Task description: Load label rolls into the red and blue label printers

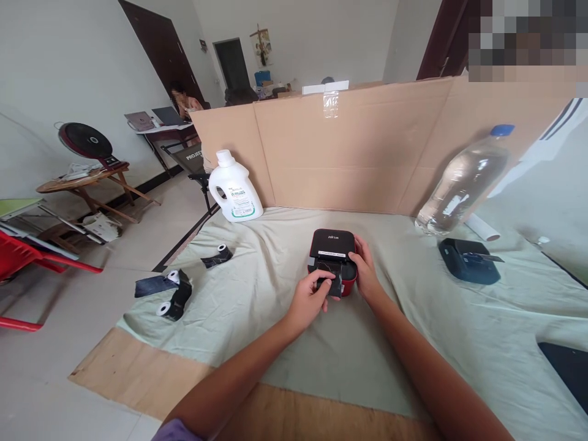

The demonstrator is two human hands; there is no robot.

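A small black and red label printer (332, 242) sits on the cloth in front of me. From its front comes a black paper strip (337, 286), pinched between the thumb and fingers of my left hand (312, 291). My right hand (364, 266) grips the printer's right side, thumb on the top edge and fingers partly hidden behind it. Off to the left lie rolls of black label paper, one alone (222, 251) and others close together (173, 306), with loose ends unrolled. A second dark printer (468, 262) stands on the right with a strip sticking out.
A cardboard panel (340, 153) closes off the back. Before it stand a white detergent jug (236, 190) and a leaning clear bottle with a blue cap (463, 177). A white tube (482, 228) lies near the bottle. Dark flat object (567, 370) at right edge. People are beyond the panel.
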